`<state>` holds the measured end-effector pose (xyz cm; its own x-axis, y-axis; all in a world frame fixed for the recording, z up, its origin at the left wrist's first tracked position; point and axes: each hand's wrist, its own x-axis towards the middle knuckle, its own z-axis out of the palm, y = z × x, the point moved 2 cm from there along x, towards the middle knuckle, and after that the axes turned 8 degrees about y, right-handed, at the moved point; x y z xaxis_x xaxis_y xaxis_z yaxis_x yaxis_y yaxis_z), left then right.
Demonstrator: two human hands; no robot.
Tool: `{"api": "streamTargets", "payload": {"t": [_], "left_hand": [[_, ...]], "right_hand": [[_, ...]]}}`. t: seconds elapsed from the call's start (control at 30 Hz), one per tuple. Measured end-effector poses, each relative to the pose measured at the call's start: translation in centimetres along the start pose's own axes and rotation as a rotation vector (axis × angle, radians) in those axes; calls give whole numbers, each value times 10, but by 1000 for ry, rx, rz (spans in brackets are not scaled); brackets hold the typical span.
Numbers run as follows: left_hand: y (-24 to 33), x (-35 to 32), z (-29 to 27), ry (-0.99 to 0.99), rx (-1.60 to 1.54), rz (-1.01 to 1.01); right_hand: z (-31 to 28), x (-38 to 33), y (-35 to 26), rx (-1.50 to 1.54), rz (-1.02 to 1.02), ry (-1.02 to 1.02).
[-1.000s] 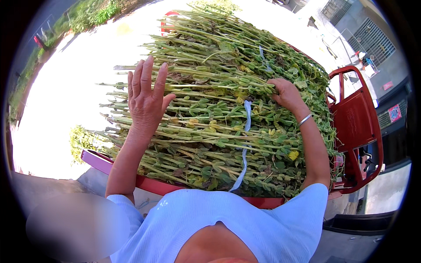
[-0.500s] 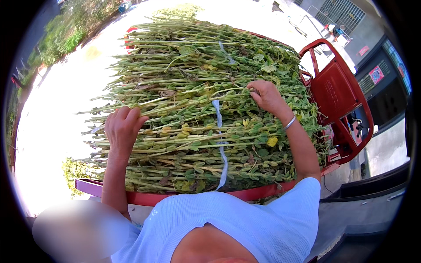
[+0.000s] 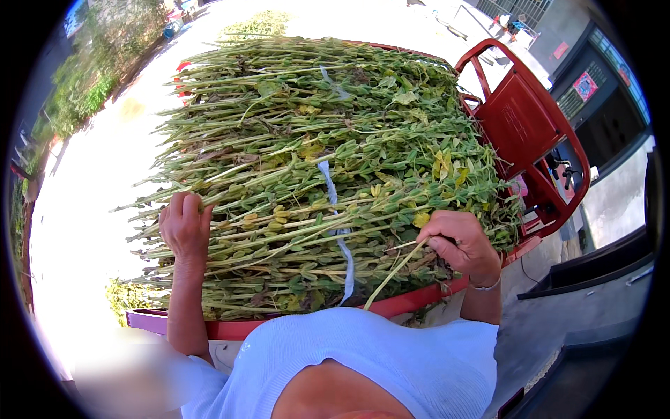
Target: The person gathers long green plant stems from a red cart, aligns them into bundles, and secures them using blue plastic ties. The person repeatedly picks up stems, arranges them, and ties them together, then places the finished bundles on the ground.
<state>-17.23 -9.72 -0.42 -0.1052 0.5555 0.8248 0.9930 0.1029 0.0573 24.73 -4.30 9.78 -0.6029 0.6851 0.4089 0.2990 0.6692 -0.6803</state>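
Observation:
Green stalks with pods, which look like sesame stalks (image 3: 279, 188), lie side by side in a thick load on a red cargo bed. My left hand (image 3: 185, 225) is closed around a stalk at the load's left side, by the cut stem ends. On the near right, my right hand (image 3: 460, 242) pinches a thin pale stem (image 3: 394, 278) between thumb and fingers. That stem slants down to the left, toward my shirt. A pale blue strip (image 3: 329, 181) shows in pieces across the load, partly covered by stalks.
The red rail (image 3: 412, 300) of the cargo bed runs between my body and the load. A red metal seat frame (image 3: 516, 122) rises at the right. Greenery (image 3: 105, 77) borders the bright ground at the far left; a building door (image 3: 607, 133) stands far right.
My right hand has come from the middle of the load toward my body and now holds a thin stem. My left hand has shifted slightly nearer. More leafy tops show at right.

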Motion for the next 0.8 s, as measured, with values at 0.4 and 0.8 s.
{"api": "streamTargets", "payload": {"t": [0.4, 0.8], "left_hand": [[-19, 18, -27, 256, -140, 34], [-60, 18, -72, -141, -474, -51]], "right_hand": [[-90, -268, 27, -1182, 1272, 198], [-27, -60, -5, -837, -33, 690]]}}
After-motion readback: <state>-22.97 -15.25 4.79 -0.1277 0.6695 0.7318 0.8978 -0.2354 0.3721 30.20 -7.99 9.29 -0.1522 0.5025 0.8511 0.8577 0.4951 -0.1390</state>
